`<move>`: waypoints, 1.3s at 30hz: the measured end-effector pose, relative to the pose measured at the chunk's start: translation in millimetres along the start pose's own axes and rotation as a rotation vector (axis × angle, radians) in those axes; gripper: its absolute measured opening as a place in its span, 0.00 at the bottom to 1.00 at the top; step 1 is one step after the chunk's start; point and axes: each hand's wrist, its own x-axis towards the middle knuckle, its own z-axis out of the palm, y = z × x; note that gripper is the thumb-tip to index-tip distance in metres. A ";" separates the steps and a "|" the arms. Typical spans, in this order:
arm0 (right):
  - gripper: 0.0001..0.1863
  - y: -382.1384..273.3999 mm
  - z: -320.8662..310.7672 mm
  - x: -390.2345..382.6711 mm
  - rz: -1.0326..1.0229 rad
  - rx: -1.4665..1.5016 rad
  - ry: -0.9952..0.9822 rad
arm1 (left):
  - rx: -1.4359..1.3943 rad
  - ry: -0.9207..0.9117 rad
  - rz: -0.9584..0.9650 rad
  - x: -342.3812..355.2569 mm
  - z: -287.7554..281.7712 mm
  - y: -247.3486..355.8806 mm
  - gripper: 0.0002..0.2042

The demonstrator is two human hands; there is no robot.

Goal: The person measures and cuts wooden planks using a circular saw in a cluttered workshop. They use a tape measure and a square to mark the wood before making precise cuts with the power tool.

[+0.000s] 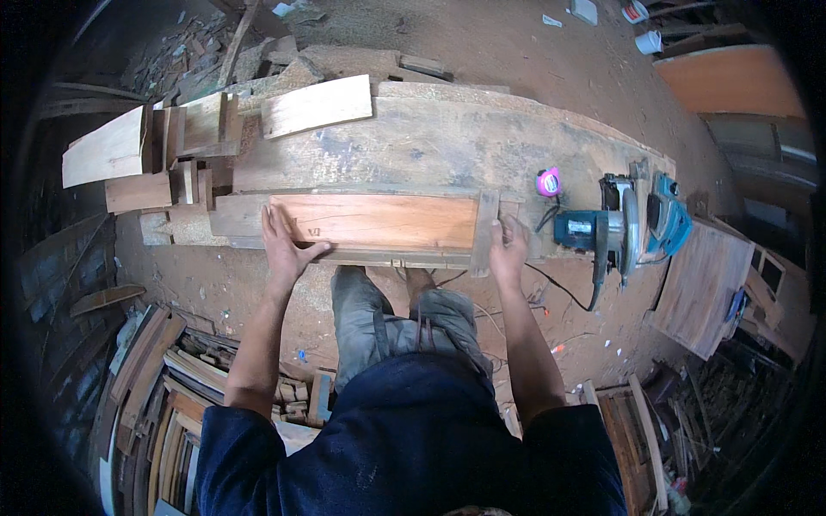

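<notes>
The reddish board (379, 221) is laid flat along the near edge of the workbench (447, 142). The left hand (284, 245) is pressed palm-down on the board's left end, fingers spread wide. The right hand (509, 249) is closed around a short grey crosspiece (483, 232) butted against the board's right end. 1 circular saw (615, 232) and 1 pink tape measure (549, 181) are seen nearby on the right.

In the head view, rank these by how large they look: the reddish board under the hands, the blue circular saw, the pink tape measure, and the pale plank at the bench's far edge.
1. Reddish board
2. Blue circular saw and pale plank: alike in apparent area, and the fisheye bending makes ranking unsure
3. Pink tape measure, clearly smallest
</notes>
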 end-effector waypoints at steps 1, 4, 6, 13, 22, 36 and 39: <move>0.24 -11.6 -0.4 -0.7 -0.037 -0.055 0.011 | -0.106 0.005 -0.096 -1.4 2.3 -0.2 0.69; 0.21 -4.7 4.1 0.1 -0.135 -0.119 0.001 | -0.036 0.001 -0.011 0.6 10.2 9.2 0.70; 0.21 -6.7 3.1 -2.6 -0.230 -0.229 0.086 | -0.059 0.017 0.036 -0.5 18.6 21.8 0.69; 0.20 43.8 -22.4 25.0 -0.013 0.196 0.003 | -0.154 0.098 0.119 -9.7 47.1 60.1 0.66; 0.20 69.3 -40.1 41.5 0.004 0.359 -0.049 | -0.153 0.098 0.107 -13.5 59.0 75.0 0.63; 0.19 51.3 -35.7 29.8 0.003 0.246 0.075 | -0.197 0.056 0.071 -14.3 50.4 80.9 0.65; 0.18 59.5 -33.8 29.8 -0.014 0.296 0.123 | -0.145 0.058 0.106 -9.3 53.5 82.2 0.64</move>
